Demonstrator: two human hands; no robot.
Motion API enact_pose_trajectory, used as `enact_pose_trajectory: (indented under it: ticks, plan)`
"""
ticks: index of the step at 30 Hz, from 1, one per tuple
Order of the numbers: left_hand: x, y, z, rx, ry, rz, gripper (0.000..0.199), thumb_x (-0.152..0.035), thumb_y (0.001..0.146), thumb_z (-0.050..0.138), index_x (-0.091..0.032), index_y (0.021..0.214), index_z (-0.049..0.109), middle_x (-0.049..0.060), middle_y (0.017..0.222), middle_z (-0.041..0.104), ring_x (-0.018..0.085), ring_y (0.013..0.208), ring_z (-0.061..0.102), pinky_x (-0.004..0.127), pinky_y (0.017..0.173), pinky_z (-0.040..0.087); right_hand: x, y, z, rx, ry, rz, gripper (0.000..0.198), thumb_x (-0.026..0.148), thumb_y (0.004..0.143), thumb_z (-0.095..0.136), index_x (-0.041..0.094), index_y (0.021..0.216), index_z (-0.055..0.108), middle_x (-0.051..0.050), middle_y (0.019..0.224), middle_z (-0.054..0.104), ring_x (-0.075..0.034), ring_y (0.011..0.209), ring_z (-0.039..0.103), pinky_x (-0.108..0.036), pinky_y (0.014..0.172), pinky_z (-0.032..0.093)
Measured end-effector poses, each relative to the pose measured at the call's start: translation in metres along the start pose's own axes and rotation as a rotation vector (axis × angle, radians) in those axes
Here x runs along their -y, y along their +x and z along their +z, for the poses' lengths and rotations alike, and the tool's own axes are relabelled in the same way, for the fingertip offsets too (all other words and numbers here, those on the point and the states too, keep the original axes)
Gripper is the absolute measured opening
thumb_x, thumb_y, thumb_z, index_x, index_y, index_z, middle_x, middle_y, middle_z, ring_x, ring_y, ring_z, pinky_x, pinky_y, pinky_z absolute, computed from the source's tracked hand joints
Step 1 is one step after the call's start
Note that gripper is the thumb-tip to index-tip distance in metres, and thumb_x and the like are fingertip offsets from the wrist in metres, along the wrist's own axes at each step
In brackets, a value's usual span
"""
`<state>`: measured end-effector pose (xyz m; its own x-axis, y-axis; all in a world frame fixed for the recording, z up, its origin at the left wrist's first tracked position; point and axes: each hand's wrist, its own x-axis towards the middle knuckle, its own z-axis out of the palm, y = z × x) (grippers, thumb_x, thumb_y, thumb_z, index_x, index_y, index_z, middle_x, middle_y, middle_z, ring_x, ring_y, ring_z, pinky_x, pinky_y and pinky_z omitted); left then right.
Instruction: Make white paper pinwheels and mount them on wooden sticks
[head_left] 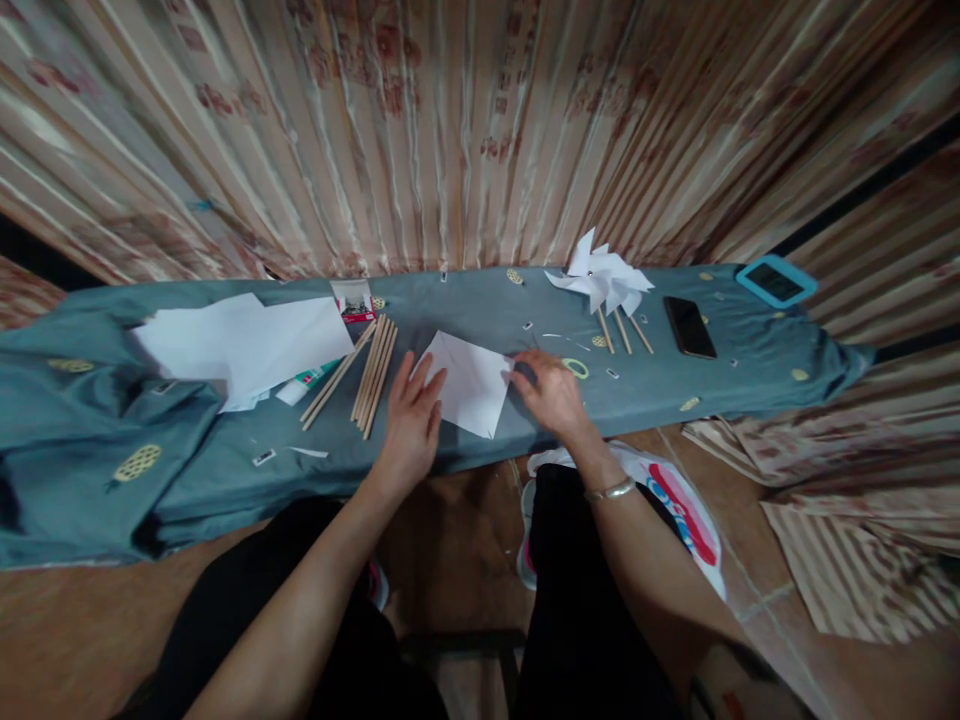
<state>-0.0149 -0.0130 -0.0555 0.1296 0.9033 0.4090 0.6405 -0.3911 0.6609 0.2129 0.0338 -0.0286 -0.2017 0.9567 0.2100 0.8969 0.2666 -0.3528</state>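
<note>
While the left hand (412, 415) lies with its fingers slightly spread over the left side of a white paper square (472, 390), the right hand (551, 390) has thumb and forefinger at the right corner; whether they pinch or merely touch it cannot be told. The square lies by the near edge of the cloth-covered table (480, 300), around the middle of its length. It looks thin and light, so it should bend and crease easily, slide readily, and tear if tugged; its corners and outer edges seem the best places to take hold, with flat fingers steadying the rest. Wooden sticks (373, 375) lie just left of the left hand, and paper pinwheels (604, 275) rest toward the far edge, right of the middle. Red printing marks a small box (354, 298) near the far edge, left of the middle; a plastic bag (671, 500) below the near edge bears red and blue print. Neither can be read.
</note>
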Motion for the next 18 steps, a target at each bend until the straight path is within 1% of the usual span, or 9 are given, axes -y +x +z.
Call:
enact_pose_trajectory:
  ticks: [2, 3, 5, 8, 11, 14, 16, 18]
  plan:
    - [-0.001, 0.002, 0.007, 0.156, 0.116, 0.071, 0.043, -0.014, 0.091, 0.038, -0.019, 0.13, 0.057, 0.012, 0.15, 0.047, 0.028, 0.149, 0.022, 0.058, 0.119, 0.02, 0.015, -0.006, 0.018, 0.048, 0.165, -0.13, 0.035, 0.029, 0.091, 0.054, 0.018, 0.124, 0.062, -0.011, 0.13, 0.065, -0.026, 0.123, 0.056, -0.042, 0.109, 0.041]
    - [-0.002, 0.003, 0.012, 0.206, 0.161, 0.072, 0.044, -0.013, 0.091, 0.038, -0.017, 0.13, 0.057, 0.013, 0.15, 0.047, 0.028, 0.149, 0.023, 0.058, 0.118, 0.021, 0.021, -0.009, 0.026, 0.07, 0.196, -0.161, 0.039, 0.029, 0.09, 0.057, 0.017, 0.127, 0.06, -0.013, 0.136, 0.06, -0.027, 0.129, 0.052, -0.043, 0.111, 0.04]
    - [-0.001, 0.003, 0.02, 0.268, 0.225, 0.043, 0.043, -0.014, 0.092, 0.038, -0.013, 0.131, 0.056, 0.017, 0.149, 0.047, 0.03, 0.147, 0.027, 0.057, 0.118, 0.023, 0.029, -0.016, 0.037, 0.121, 0.19, -0.156, 0.048, 0.029, 0.087, 0.061, 0.013, 0.131, 0.057, -0.017, 0.145, 0.051, -0.029, 0.135, 0.045, -0.046, 0.114, 0.036]
    - [0.003, 0.003, 0.026, 0.311, 0.273, 0.02, 0.043, -0.018, 0.093, 0.04, -0.009, 0.132, 0.055, 0.02, 0.149, 0.046, 0.033, 0.145, 0.032, 0.055, 0.117, 0.026, 0.032, -0.026, 0.043, 0.184, 0.173, -0.149, 0.054, 0.031, 0.087, 0.06, 0.009, 0.136, 0.052, -0.022, 0.152, 0.039, -0.032, 0.142, 0.035, -0.05, 0.116, 0.031]
    - [0.005, 0.002, 0.025, 0.328, 0.308, 0.037, 0.044, -0.016, 0.093, 0.041, -0.009, 0.134, 0.054, 0.02, 0.15, 0.045, 0.033, 0.145, 0.032, 0.054, 0.118, 0.025, 0.029, -0.032, 0.041, 0.225, 0.207, -0.181, 0.055, 0.032, 0.091, 0.054, 0.012, 0.142, 0.046, -0.019, 0.156, 0.034, -0.03, 0.147, 0.029, -0.051, 0.118, 0.029]
    - [0.003, 0.001, 0.022, 0.335, 0.328, 0.038, 0.044, -0.015, 0.093, 0.042, -0.008, 0.134, 0.053, 0.02, 0.149, 0.045, 0.034, 0.145, 0.031, 0.054, 0.118, 0.025, 0.023, -0.036, 0.038, 0.264, 0.26, -0.213, 0.056, 0.029, 0.092, 0.05, 0.013, 0.145, 0.042, -0.018, 0.158, 0.032, -0.028, 0.149, 0.024, -0.051, 0.12, 0.026]
    - [0.001, 0.001, 0.022, 0.339, 0.331, 0.039, 0.043, -0.015, 0.093, 0.042, -0.008, 0.134, 0.053, 0.021, 0.149, 0.046, 0.033, 0.145, 0.031, 0.053, 0.118, 0.026, 0.018, -0.037, 0.036, 0.29, 0.303, -0.232, 0.056, 0.027, 0.091, 0.049, 0.013, 0.145, 0.042, -0.018, 0.158, 0.032, -0.027, 0.149, 0.024, -0.051, 0.12, 0.026]
    - [0.0, 0.0, 0.022, 0.334, 0.333, 0.036, 0.042, -0.015, 0.094, 0.041, -0.008, 0.134, 0.053, 0.021, 0.149, 0.046, 0.033, 0.145, 0.032, 0.053, 0.118, 0.026, 0.015, -0.035, 0.035, 0.296, 0.355, -0.248, 0.056, 0.026, 0.09, 0.051, 0.013, 0.144, 0.044, -0.019, 0.157, 0.035, -0.027, 0.148, 0.028, -0.05, 0.12, 0.027]
